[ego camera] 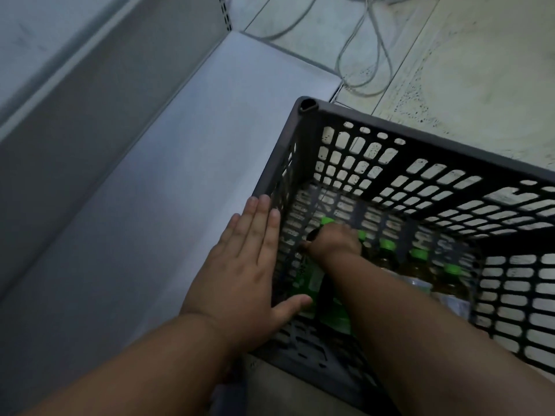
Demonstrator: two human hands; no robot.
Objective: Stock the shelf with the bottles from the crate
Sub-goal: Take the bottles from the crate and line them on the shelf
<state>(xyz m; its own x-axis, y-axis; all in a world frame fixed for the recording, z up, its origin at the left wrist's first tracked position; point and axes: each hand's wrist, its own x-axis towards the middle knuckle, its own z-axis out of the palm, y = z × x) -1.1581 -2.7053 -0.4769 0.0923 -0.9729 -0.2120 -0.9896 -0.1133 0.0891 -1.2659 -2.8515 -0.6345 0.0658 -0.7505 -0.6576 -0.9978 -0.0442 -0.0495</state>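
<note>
Several green-capped amber plastic bottles [387,256] are standing inside the dark slotted plastic crate [420,130]. Right hand [333,240] is curling around one; left hand [240,265], fingers flat, is bracing the nine o'clock wall. Recommend lifting straight up towards the bare grey shelf [150,175].

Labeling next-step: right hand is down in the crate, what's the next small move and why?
Probably lift one green-capped bottle up and out: the right hand is curled over it, the left hand lies flat against the crate wall, and the shelf alongside holds nothing.
</note>
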